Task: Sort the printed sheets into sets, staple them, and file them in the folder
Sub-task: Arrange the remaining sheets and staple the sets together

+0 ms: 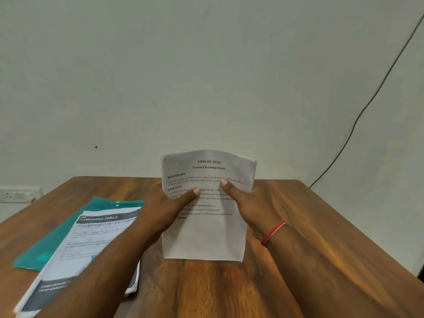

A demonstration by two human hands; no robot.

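Both thumbs (191, 193) press the front of a small set of printed sheets (206, 237). The left hand (165, 203) and right hand (246, 204) curl round its side edges. The set is clamped upright, its bottom edge on the wooden table (309, 226), probably to square the pages before stapling. Its top bows back a little. Just to the left, another stack of pages (91, 244) lies across the teal folder (57, 239), handy for filing. No stapler shows.

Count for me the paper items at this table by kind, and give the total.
Stacks of printed sheets: 2, the held stack and the lying stack
Teal folder: 1
Total: 3
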